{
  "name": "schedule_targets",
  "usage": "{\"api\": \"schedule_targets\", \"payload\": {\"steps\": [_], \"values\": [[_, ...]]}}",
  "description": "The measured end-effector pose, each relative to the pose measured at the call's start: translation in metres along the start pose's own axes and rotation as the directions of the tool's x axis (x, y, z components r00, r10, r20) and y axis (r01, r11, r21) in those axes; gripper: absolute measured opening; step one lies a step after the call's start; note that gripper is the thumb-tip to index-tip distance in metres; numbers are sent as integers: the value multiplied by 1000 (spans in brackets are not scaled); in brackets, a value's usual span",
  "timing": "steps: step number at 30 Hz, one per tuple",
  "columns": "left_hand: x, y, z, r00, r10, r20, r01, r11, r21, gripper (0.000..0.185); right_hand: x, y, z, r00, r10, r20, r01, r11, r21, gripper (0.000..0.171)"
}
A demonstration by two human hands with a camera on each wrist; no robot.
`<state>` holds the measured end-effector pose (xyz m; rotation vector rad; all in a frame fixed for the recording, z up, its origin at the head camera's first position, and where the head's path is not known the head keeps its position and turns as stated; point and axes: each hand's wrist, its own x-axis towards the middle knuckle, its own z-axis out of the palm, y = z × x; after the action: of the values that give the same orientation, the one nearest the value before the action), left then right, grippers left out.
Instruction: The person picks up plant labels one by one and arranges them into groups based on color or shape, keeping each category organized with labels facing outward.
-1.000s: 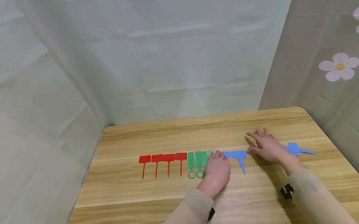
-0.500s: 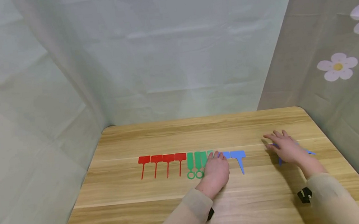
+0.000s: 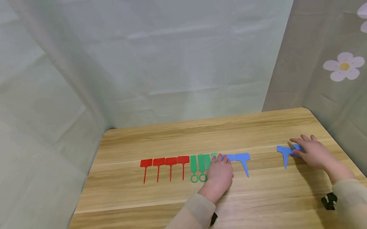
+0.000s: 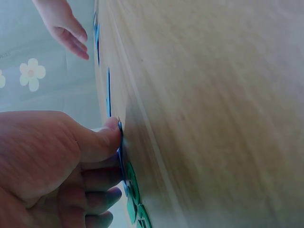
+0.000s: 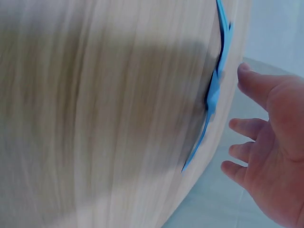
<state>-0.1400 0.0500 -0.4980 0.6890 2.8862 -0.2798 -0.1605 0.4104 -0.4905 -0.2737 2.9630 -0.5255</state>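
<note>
On the wooden table (image 3: 154,220), the row of plastic tags serves as the landmark. Nearest the camera, two beige sleeves enter from the near edge, each with a black wrist strap. The left hand (image 3: 219,175) lies over the middle of the row, fingers straight and pressing flat on a blue tag (image 3: 230,157) where the green tags (image 3: 201,167) end; the hand hides most of that tag and one green one. The left wrist view shows the thumb (image 4: 102,137) pushed against the blue tag's edge. Right of the hand, the last blue tag in the row (image 3: 243,161) lies with its head toward the far side and its spike toward the near edge, as do the four red tags (image 3: 165,166) at the row's left end.

Well right of the row, past a bare gap of table, the right hand (image 3: 313,151) rests with relaxed, straight fingers on loose blue tags (image 3: 286,152); one spike points toward the near edge. In the right wrist view these overlap, so their number cannot be told.

Beyond the row a broad strip of table runs to the pale cloth backdrop (image 3: 178,56). The right hand is near the table's right edge, beside flower-printed cloth (image 3: 344,66).
</note>
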Motion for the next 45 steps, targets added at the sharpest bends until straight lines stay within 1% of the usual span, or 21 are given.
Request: {"api": "schedule_targets", "payload": {"steps": [5,8,15,20,24,28,30,33,40,45], "values": [[0,-1,0,1000,4,-8,-4,1000,-13,58,-4,9,-7,999,15,30,-15,1000,-8,57],[-1,-1,-1,1000,5,-8,-5,1000,-8,58,-5,12,-9,999,19,37,-18,999,-34,60],[-1,0,-1,1000,1,-6,-1,1000,-22,58,-4,17,-7,998,37,51,-31,993,-110,61],[-1,0,-2,1000,-2,-3,2,1000,-25,58,-3,19,-5,996,61,64,-52,989,-138,61],[-1,1,-3,1000,-4,8,4,1000,-17,58,-3,14,-3,994,106,41,-98,982,-161,60],[0,1,-2,1000,-7,11,7,1000,-10,58,-2,4,-2,990,143,-13,-143,973,-183,56],[0,1,-2,1000,-8,11,8,1000,-7,58,0,-1,-3,988,153,-38,-157,970,-186,53],[0,1,-2,1000,-9,5,9,1000,-2,58,2,-5,-6,985,163,-54,-170,967,-187,51],[-1,2,-3,1000,-4,7,4,1000,7,58,10,0,-10,976,217,-10,-216,965,-146,49],[0,2,-3,1000,-4,6,4,1000,5,57,12,8,-14,973,231,22,-227,965,-129,51]]}}
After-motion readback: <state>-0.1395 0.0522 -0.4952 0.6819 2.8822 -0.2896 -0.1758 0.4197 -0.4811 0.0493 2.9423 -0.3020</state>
